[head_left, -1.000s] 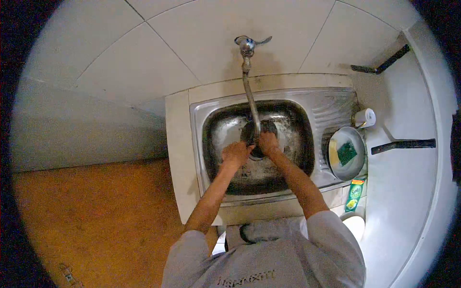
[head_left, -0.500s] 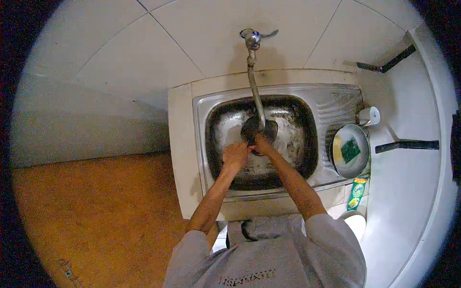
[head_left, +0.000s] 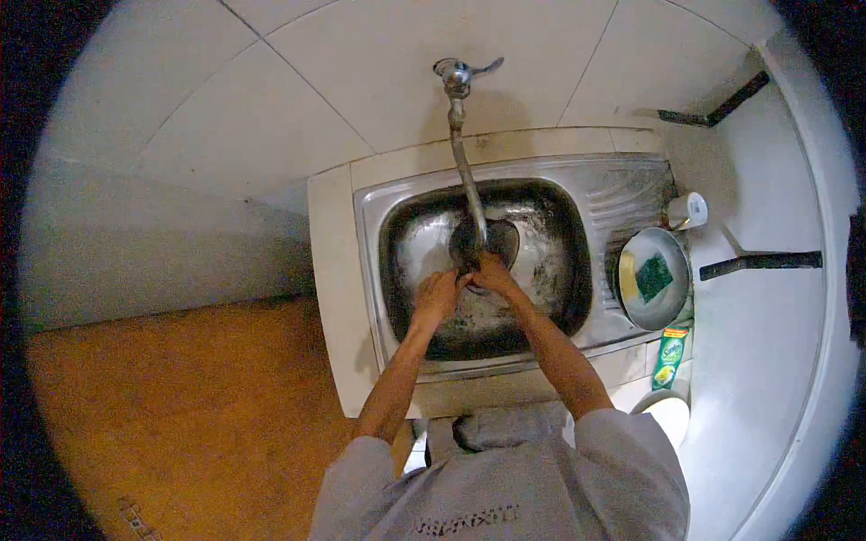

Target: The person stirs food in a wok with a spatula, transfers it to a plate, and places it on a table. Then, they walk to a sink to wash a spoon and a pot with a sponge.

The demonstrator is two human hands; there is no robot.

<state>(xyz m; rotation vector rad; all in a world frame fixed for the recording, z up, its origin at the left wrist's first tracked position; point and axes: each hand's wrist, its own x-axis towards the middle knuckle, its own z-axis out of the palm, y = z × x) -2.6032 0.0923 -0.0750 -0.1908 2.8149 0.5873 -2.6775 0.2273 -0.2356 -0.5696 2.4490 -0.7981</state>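
Under the spout of the tap (head_left: 468, 176), a dark, round, shallow vessel (head_left: 505, 242) sits low in the metal sink (head_left: 577, 325); its exact kind is hard to make out. My left hand (head_left: 438, 296) is closed at the vessel's near left edge, fingers curled round it. Close beside it, my right hand (head_left: 492, 274) reaches over the near edge, with its fingers bent and partly hidden. The two hands nearly touch. Whether water is running is not clear.
On the ribbed drainboard to the right stands a grey bowl (head_left: 672, 307) holding a yellow and green scouring sponge (head_left: 653, 279). A white mug (head_left: 691, 210) lies behind it. In front are a green dish-soap packet (head_left: 668, 359) and a white round item (head_left: 667, 418). Black brackets (head_left: 762, 261) jut from the right wall.
The whole view has shifted slightly. My left hand has turned a little at the vessel's edge, while my right hand stays at nearly the same spot on it.
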